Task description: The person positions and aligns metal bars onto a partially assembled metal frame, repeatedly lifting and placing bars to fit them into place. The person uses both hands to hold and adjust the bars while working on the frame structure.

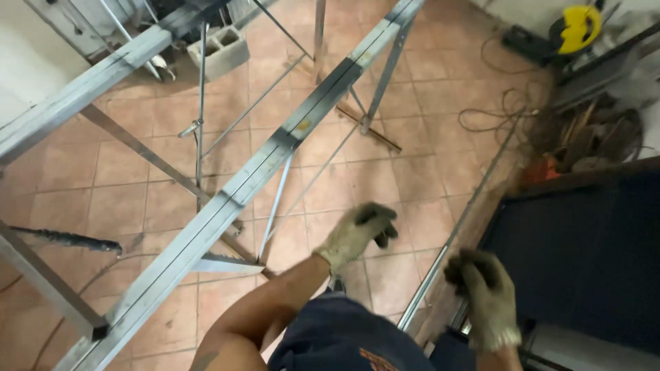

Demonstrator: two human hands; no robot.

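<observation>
My left hand (357, 233), in a worn work glove, hangs over the tiled floor with its fingers curled and nothing in it. It is just right of a long pair of steel square tubes (234, 192) that run diagonally from lower left to upper right on metal trestles. My right hand (483, 295), also gloved, is curled into a loose fist lower right. It sits beside a thin metal bar (474, 196) lying along the floor and does not visibly grip it.
A second steel beam (82, 89) crosses the upper left. A concrete block (221, 48) stands at the back. A dark panel (584, 254) fills the right side. A yellow power tool (577, 29), cables (505, 103) and scrap lie at the upper right.
</observation>
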